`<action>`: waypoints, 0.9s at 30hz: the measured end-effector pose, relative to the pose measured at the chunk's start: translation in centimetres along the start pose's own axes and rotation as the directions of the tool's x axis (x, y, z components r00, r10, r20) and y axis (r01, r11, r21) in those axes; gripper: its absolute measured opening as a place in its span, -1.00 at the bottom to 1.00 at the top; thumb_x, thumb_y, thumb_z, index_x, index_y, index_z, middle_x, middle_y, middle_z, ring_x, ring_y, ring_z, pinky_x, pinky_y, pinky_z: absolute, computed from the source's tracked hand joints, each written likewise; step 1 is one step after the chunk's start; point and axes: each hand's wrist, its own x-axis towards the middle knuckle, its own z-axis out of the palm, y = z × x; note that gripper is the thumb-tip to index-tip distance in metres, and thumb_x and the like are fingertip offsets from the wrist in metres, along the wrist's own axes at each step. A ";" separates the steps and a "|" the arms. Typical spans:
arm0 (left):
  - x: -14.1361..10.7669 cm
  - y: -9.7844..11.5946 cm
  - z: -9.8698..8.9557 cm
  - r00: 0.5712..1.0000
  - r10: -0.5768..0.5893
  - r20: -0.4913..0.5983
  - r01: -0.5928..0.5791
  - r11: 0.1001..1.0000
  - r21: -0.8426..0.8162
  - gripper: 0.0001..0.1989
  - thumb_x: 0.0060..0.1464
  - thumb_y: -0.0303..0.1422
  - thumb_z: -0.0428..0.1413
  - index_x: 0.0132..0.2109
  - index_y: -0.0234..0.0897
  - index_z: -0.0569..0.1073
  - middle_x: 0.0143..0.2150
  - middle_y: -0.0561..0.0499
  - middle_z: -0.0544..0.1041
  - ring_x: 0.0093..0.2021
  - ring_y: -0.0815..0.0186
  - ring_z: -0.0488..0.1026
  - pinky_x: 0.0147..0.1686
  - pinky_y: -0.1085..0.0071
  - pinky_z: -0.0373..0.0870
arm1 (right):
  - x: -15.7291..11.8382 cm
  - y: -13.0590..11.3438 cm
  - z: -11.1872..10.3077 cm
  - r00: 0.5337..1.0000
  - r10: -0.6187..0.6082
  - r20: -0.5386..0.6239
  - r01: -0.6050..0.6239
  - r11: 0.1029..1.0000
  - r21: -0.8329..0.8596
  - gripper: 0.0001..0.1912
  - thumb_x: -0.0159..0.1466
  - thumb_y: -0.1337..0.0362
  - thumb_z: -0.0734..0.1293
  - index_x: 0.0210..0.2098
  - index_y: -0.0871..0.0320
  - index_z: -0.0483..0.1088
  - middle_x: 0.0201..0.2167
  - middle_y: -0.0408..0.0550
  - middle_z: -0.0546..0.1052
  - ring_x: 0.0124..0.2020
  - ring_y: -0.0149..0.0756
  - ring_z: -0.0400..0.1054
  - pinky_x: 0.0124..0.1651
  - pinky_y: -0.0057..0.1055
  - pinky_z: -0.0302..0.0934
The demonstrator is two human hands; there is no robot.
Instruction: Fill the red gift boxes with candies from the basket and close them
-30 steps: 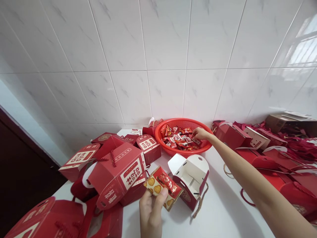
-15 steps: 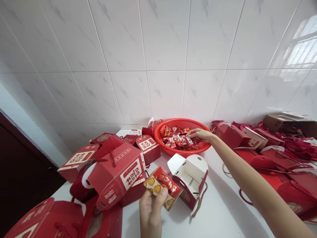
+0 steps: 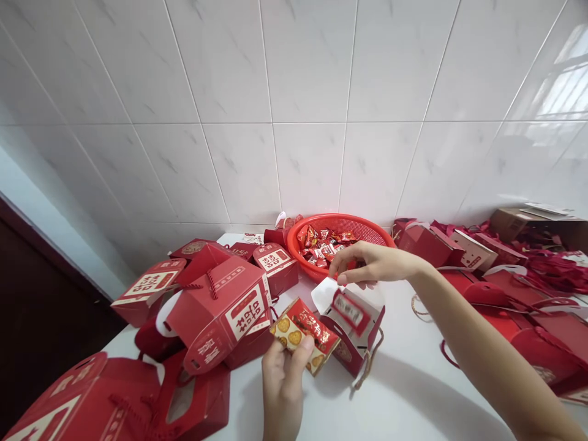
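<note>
My left hand [image 3: 285,375] holds a red and gold biscuit packet [image 3: 313,335] with round biscuits pictured on it, thumb on top. Just right of the packet stands an open red box [image 3: 350,355] with a white inside and a twisted cord handle. Over this box is my right hand [image 3: 356,264], its fingers curved and apart. A small red-wrapped sweet [image 3: 350,311], blurred by motion, is below the fingertips at the box's opening and looks free of them. Behind the hand, a red plastic basket [image 3: 374,229] holds many wrapped sweets [image 3: 316,245].
Closed red gift boxes [image 3: 220,306] with cord handles are heaped on the left of the white table [image 3: 404,392]. More red boxes [image 3: 519,331] lie on the right, with dark pink ribbon-like material [image 3: 551,275] and a cardboard box [image 3: 509,223] behind. A tiled wall [image 3: 307,165] closes off the back.
My right hand has left the basket and come nearer, over the open box, and a red sweet now shows beneath it. My left hand still holds the biscuit packet in nearly the same place.
</note>
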 end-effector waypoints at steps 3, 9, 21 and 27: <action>0.4 -0.5 -0.6 0.998 0.004 0.056 -0.005 1.000 0.017 -0.48 -0.05 0.00 0.33 -0.13 -0.37 0.59 -0.22 -0.13 0.64 -0.21 0.12 0.57 -0.19 0.33 0.53 | -0.5 -0.7 2.0 0.995 0.044 -0.092 -0.045 0.999 -0.005 -0.79 0.29 0.13 0.37 -0.30 0.18 0.42 -0.53 -0.22 0.44 -0.59 -0.47 0.32 -0.54 -0.53 0.19; 0.4 -0.4 -0.4 0.999 0.016 0.051 -0.016 1.000 0.010 -0.49 -0.04 -0.02 0.34 -0.12 -0.38 0.59 -0.19 -0.15 0.64 -0.20 0.10 0.58 -0.20 0.33 0.53 | -0.8 -0.3 3.6 0.991 -0.009 -0.136 0.008 1.000 -0.007 -0.83 0.32 0.19 0.32 -0.32 0.17 0.43 -0.41 -0.12 0.52 -0.38 -0.35 0.45 -0.35 -0.46 0.32; 0.4 -1.7 -0.2 0.924 0.229 0.305 -0.298 0.933 0.202 -0.70 0.16 -0.13 0.24 -0.08 -0.25 0.60 -0.15 -0.11 0.61 -0.15 0.18 0.57 -0.12 0.35 0.52 | -2.7 -3.1 8.6 0.915 -0.236 -0.328 0.238 0.971 -0.035 -0.88 0.30 0.30 0.38 -0.16 0.15 0.47 -0.34 -0.11 0.57 -0.34 -0.36 0.44 -0.27 -0.42 0.37; 0.0 -1.4 -0.3 0.804 0.365 0.470 -0.566 0.712 0.416 -0.60 0.30 -0.20 0.10 0.25 0.06 0.42 0.36 -0.08 0.27 0.01 0.24 0.51 0.03 0.30 0.47 | -3.8 -2.5 5.9 0.656 -0.305 -0.691 0.214 0.952 -0.217 -0.93 0.29 0.35 0.33 -0.23 0.13 0.44 -0.37 -0.12 0.56 -0.34 -0.36 0.45 -0.26 -0.42 0.35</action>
